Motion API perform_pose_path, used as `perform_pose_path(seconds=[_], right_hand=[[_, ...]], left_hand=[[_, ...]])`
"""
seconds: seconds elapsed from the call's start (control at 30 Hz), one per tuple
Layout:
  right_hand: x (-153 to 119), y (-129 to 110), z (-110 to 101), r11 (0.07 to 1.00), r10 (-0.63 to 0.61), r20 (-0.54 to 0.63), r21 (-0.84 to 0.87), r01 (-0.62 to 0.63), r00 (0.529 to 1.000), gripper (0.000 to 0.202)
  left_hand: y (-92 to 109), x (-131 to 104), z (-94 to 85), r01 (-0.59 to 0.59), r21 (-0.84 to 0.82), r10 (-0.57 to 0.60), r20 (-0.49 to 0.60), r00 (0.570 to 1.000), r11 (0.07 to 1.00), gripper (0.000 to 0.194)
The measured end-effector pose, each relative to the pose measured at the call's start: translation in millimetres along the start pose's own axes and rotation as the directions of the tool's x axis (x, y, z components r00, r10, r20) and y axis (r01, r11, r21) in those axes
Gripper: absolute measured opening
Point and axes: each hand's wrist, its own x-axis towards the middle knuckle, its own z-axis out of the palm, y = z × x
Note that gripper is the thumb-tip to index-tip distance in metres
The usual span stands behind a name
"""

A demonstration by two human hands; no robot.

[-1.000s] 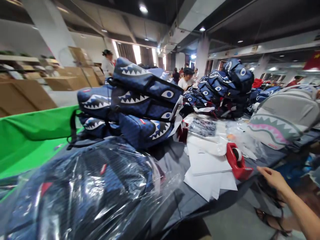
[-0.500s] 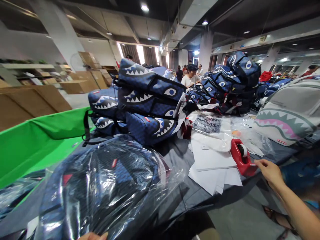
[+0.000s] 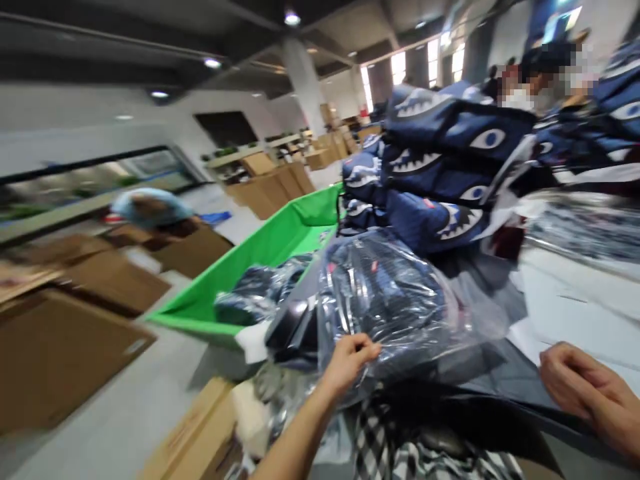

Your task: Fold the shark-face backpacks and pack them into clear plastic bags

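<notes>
across the dark tabletop (image 3: pixel 505 383) in front of me, blurred by the camera's swing, a stack of navy shark-face bags (image 3: pixel 445 167) rises at the far side. beside it on my left a green bin (image 3: pixel 280 243) holds more wrapped bags. nearer lies a navy bag in a clear plastic sleeve (image 3: pixel 395 300), resting on the tabletop's near left edge, just in front of the stack. brown cardboard boxes (image 3: pixel 75 333) stand on the floor further left. my left hand (image 3: pixel 347 360) has its fingers (image 3: pixel 367 347) curled and pinching the near edge of the plastic sleeve. my right hand (image 3: pixel 587 387) rests on the tabletop well apart from the sleeve, fingers folded loosely inward and holding nothing.
</notes>
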Motion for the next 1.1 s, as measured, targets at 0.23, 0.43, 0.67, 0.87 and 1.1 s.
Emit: perform_pose_path(seconds=[0.23, 0.43, 0.67, 0.87, 1.1], right_hand=[[99.3, -78.3, 96.1, 0.618, -0.281, 0.818, -0.246, 0.747, 0.502, 0.036], [161.3, -64.2, 123.8, 0.574, -0.101, 0.768, -0.475, 0.667, 0.633, 0.028], [134.4, -61.1, 104.1, 0.457, -0.25, 0.685, -0.54, 0.707, 0.685, 0.024], [116.3, -64.7, 147.3, 0.242, 0.129, 0.685, -0.723, 0.647, 0.717, 0.045], [126.6, -67.5, 147.1, 0.239, 0.181, 0.681, -0.73, 0.64, 0.709, 0.042]], left_hand=[[-11.8, 4.9, 5.2, -0.009, -0.092, 0.002, -0.067, 0.998, 0.996, 0.038], [-14.6, 5.6, 4.7, -0.018, -0.042, 0.015, -0.061, 0.998, 0.999, 0.037], [-10.2, 4.3, 2.2, -0.012, 0.023, 0.013, -0.036, 0.999, 1.0, 0.029], [20.5, -30.8, 2.1, -0.24, 0.684, 0.304, 0.027, 0.952, 0.689, 0.033], [-1.7, -59.6, -32.6, -0.137, 0.857, 0.4, -0.086, 0.913, 0.496, 0.014]])
